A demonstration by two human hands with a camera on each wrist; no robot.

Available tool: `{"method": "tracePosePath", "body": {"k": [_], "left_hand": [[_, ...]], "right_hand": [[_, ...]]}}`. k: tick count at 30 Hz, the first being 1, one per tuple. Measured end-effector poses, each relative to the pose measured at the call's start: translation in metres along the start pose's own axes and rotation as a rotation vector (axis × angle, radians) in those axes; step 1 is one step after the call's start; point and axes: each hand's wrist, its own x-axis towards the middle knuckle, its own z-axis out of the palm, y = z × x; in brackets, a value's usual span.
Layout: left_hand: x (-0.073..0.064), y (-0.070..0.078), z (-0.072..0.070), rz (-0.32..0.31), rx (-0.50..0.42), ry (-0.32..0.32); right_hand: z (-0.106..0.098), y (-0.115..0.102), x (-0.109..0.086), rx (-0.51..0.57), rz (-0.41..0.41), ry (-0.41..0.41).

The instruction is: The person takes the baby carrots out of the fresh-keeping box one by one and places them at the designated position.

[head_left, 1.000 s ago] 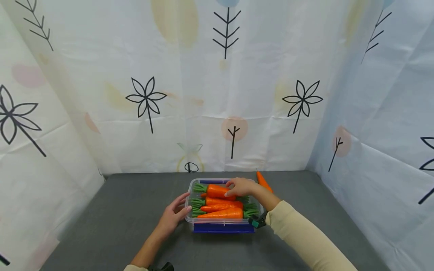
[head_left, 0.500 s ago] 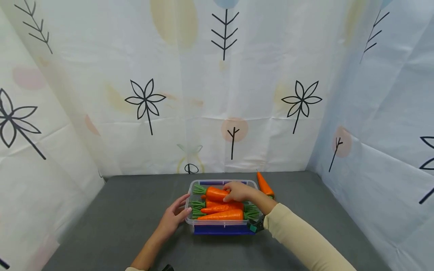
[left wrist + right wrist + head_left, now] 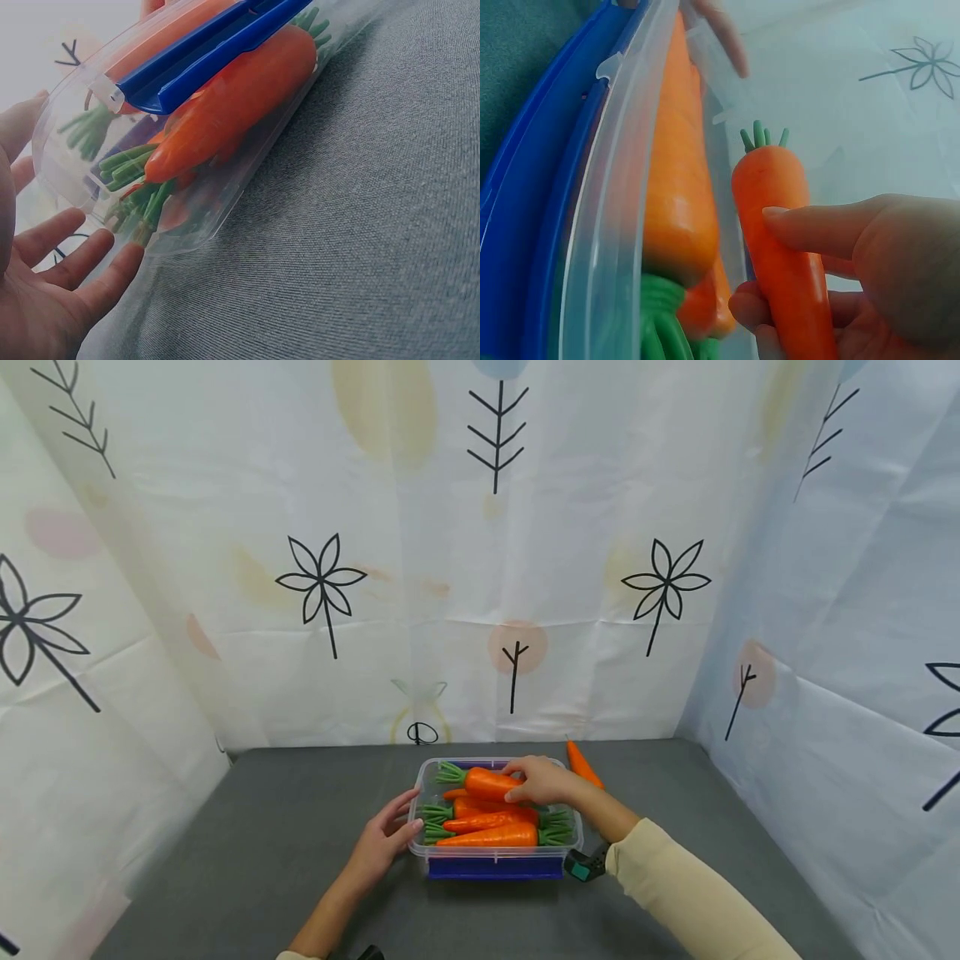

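A clear plastic box (image 3: 495, 852) with blue side latches stands on the table, holding several orange carrots (image 3: 491, 836) with green tops. My right hand (image 3: 542, 778) is over the back of the box and grips one carrot (image 3: 487, 784), its green top pointing left. The right wrist view shows thumb and fingers round this held carrot (image 3: 776, 217). My left hand (image 3: 382, 837) rests against the box's left side, fingers spread along the wall. In the left wrist view those fingers look fairly straight beside the box (image 3: 202, 232).
Behind the right forearm, another carrot (image 3: 582, 765) lies on the grey table (image 3: 315, 827), partly hidden. A white patterned curtain (image 3: 450, 610) surrounds the table at the back and sides.
My right hand has lifted the back carrot slightly and shifted a little to the right with it since half a second ago. The left hand and the box have stayed put.
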Motion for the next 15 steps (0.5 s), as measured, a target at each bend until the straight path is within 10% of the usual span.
{"method": "tracePosePath", "body": {"k": [15], "left_hand": [[-0.002,-0.001,0.001,0.004,-0.010,0.008]], "right_hand": [[-0.025,0.020,-0.036,0.070,-0.119,0.086]]}}
